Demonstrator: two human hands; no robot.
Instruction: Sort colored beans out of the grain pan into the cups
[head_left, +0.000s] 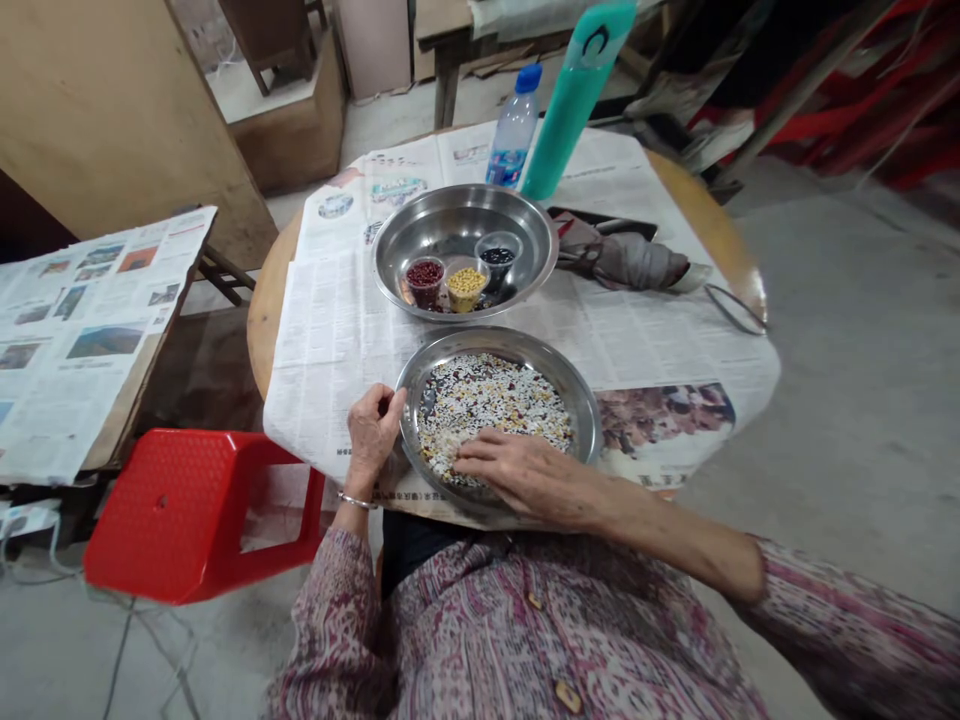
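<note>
Nearest the lens, the front of a mauve-patterned blouse (487, 640) with sleeves running out to both hands. The hands are apart, on either side of a shallow round steel plate (499, 345) near the tabletop's near edge. Right hand (532, 475) lies flat and open, its fingers (480, 452) spread over a layer of mixed white, yellow and dark grains (495, 405) inside the plate. Left hand (375, 435), a thin metal bangle (358, 500) at its wrist, sits bunched at the plate's left rim; the fingertips are hidden, so whether it pinches any grain is hard to say.

Risk: the plate sits close to the edge, so downward pressure on its rim could tip it and spill grain. A hard sweep of the right hand could also push grain over the rim.

Surface: a round wooden tabletop (262, 320) spread with printed newspaper (337, 345). Toward the far edge, a larger steel basin (457, 205) holds three small clear plastic cups: red beans (424, 282), yellow grains (467, 288) and black beans (497, 258). Beyond stand a clear water bottle (514, 130) and a teal flask (570, 100). A folded grey umbrella (622, 255) lies toward the right edge.

Room: a red plastic stool (187, 515), a newspaper-covered side table (82, 320), and a concrete floor (825, 350).
</note>
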